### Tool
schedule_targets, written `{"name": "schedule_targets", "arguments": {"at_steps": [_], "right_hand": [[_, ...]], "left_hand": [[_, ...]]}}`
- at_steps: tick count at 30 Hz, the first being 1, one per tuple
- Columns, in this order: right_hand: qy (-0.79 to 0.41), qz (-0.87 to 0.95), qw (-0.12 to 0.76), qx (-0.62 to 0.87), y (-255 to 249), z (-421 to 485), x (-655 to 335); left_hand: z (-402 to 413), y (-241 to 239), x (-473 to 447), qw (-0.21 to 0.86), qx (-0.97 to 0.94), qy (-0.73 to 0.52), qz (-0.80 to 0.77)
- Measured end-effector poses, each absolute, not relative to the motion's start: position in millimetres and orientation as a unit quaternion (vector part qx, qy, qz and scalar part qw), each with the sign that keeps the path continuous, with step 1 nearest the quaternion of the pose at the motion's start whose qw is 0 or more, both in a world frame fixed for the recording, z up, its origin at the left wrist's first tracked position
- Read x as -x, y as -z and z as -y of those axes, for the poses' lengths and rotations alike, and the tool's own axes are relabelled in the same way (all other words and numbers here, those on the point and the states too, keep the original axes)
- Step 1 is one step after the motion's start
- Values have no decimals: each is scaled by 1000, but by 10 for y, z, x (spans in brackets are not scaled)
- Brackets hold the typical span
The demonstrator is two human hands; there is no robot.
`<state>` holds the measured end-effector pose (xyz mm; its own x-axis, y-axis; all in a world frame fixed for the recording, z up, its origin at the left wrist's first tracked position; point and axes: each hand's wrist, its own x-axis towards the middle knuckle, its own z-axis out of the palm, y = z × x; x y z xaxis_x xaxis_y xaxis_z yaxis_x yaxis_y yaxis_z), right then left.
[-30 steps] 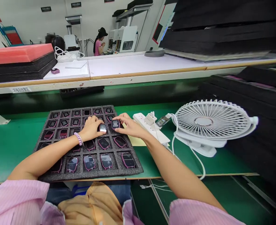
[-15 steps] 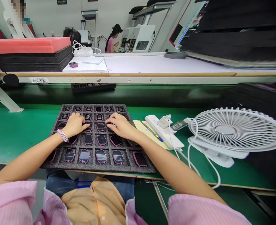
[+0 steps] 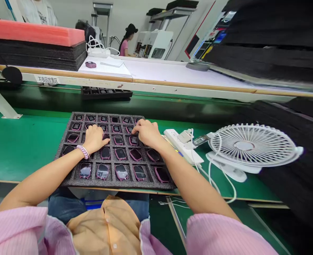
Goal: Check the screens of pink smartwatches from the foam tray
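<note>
A dark grey foam tray (image 3: 114, 183) lies on the green bench, its compartments holding several smartwatches with purple-pink cases. Back-row screens show white marks; front-row ones, such as this smartwatch (image 3: 121, 172), are dark and reflective. My left hand (image 3: 93, 139) rests over the tray's left-middle part, thumb held apart beside a partly covered smartwatch (image 3: 106, 136). Over the right side, my right hand (image 3: 147, 132) has bent fingers reaching down near a smartwatch (image 3: 129, 129). Just below them a lit smartwatch (image 3: 133, 140) sits in its compartment. Some right fingertips are hidden.
Right of the tray are a white power strip (image 3: 196, 156) with cables and a white fan (image 3: 246, 145). A shelf (image 3: 156, 76) crosses behind, carrying black foam with a red foam slab (image 3: 34, 32). Another tray (image 3: 106, 93) sits beneath it. Two people are in the background.
Both hands have moved rightward over the tray, and the right fingers are more bent. A screen formerly under my right hand now shows, lit. The camera view has shifted and tilted slightly.
</note>
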<state>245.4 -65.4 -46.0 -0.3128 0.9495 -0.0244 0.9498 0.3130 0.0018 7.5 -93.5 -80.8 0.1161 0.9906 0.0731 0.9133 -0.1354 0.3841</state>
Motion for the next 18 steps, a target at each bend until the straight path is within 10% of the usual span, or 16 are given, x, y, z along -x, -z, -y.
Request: {"name": "schedule_targets", "arguments": {"at_steps": [18], "right_hand": [[59, -838, -3, -543, 655, 844, -1820]], "left_hand": [[920, 762, 16, 447, -526, -470, -550]]}}
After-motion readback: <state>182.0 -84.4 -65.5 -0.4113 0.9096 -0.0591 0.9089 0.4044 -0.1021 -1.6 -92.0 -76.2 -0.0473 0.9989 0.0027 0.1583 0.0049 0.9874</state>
